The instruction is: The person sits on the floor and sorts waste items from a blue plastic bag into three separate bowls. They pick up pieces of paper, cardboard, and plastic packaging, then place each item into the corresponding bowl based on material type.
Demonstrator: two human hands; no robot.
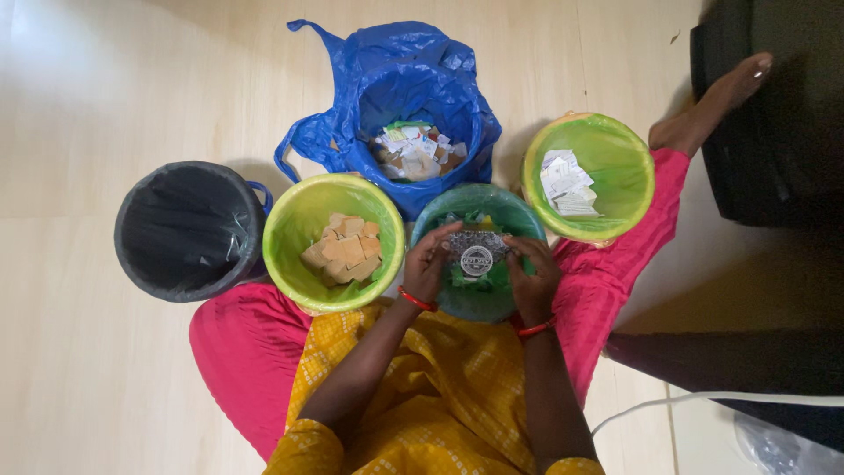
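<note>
Glossy floor; crinkled wrapper point(476, 253) (round emblem) between hands point(480, 268)

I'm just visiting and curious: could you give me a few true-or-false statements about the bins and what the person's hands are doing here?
1. Both hands hold one piece of packaging over the teal bin. True: the left hand and right hand grip the packaging piece from either side.
2. The black bin is full of cardboard. False: nothing shows inside it; the brown cardboard pieces lie in the green bin beside it.
3. The blue plastic bag holds mixed scraps. True.
4. The far right green bin holds nothing. False: white paper pieces lie in it.
</note>
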